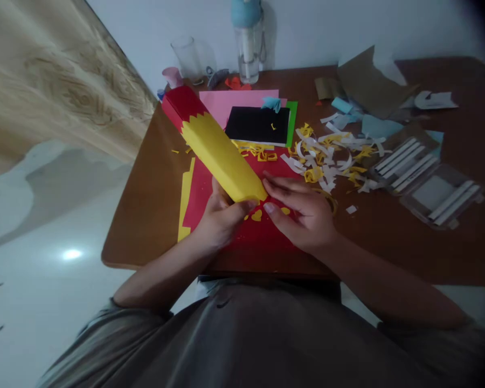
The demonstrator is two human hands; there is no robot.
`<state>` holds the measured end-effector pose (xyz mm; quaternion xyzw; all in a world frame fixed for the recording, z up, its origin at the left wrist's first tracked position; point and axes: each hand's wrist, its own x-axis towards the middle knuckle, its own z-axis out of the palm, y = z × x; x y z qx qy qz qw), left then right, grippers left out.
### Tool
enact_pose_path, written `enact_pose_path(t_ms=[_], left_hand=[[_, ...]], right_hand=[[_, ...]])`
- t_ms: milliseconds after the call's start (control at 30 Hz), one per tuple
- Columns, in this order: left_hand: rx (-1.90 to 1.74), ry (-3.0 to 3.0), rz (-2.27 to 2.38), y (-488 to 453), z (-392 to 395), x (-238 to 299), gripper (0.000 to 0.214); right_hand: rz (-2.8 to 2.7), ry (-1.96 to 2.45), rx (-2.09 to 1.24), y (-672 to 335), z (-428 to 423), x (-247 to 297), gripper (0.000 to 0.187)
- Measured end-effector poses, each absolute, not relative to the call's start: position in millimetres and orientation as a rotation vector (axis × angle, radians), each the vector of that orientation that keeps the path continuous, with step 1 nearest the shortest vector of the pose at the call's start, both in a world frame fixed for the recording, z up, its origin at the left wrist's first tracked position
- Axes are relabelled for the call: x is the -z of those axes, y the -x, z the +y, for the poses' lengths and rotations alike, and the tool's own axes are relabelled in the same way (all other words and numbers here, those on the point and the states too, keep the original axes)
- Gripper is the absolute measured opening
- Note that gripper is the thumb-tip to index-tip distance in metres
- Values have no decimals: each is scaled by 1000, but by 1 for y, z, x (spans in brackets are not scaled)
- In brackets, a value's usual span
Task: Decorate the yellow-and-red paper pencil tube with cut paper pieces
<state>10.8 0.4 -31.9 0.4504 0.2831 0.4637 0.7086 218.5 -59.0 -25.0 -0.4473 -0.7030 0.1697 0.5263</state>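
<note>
A long, boxy paper tube (pixel 226 156), yellow with a red far end and a zigzag edge where the colours meet, slants up and away to the left above the table. My left hand (pixel 222 215) is wrapped round its near end, thumb on top. At the tip of that same end are the fingers and thumb of my right hand (pixel 301 207), closed about its edge. Beneath both hands lies red paper (pixel 202 199), with small yellow cut-outs (pixel 257 215), one heart-shaped, on it. Whether anything is inside the tube is hidden.
White and yellow paper strips (pixel 327 151) lie in a heap to the right, beside an open clear case (pixel 440 196) with white sticks. Behind are a black panel (pixel 258 124), pink paper (pixel 242 98), a water bottle (pixel 248 48), a glass (pixel 185 56) and brown paper (pixel 372 86).
</note>
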Motion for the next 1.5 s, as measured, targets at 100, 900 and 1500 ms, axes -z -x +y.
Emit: enact_pose_path(t_ms=[100,900,1500], left_hand=[[-1034,-1079,641,-8,1,36,92],[-998,-1049,696,-15,12,35,82],[-910,-1004,744,-12,11,33,79]], right_hand=[[-1694,1105,-355,-220,-58,30,41],[-937,1259,-1153,-220,-39,43,56],[-1426,1229,-817,-219,-46,45,55]])
